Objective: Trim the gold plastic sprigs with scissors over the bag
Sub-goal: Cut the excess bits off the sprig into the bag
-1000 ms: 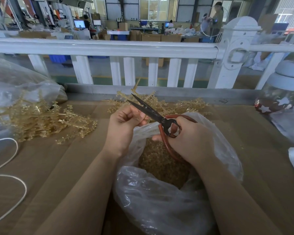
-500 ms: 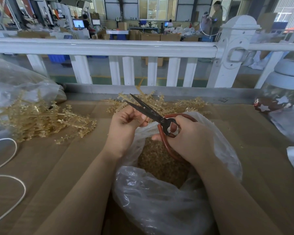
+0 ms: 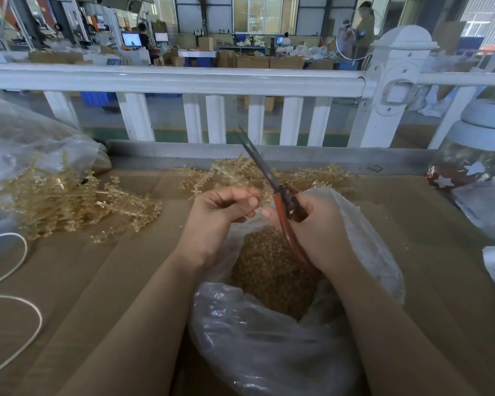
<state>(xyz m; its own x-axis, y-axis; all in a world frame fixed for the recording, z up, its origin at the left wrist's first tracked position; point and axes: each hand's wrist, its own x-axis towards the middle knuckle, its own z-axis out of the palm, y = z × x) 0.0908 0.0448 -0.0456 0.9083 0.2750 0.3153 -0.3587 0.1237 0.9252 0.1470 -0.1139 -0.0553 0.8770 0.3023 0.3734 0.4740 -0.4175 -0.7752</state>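
Head view, read from the left: a loose heap of gold plastic sprigs [image 3: 69, 207] spills from a clear wrapper onto the cardboard-covered table [image 3: 97, 281], probably stock waiting its turn within easy reach. Next, the left hand [image 3: 220, 215] is curled over the mouth of the bag [image 3: 269, 352], fingertips seemingly pinching a small gold piece, though blur hides exactly what. It hangs there so offcuts fall straight onto the gold trimmings already inside. Right of it, the right hand [image 3: 317, 224] grips the red handles of the scissors [image 3: 269, 175], blades nearly closed and angled up and away, apparently between cuts. More sprigs lie behind, by the white railing [image 3: 183, 78].
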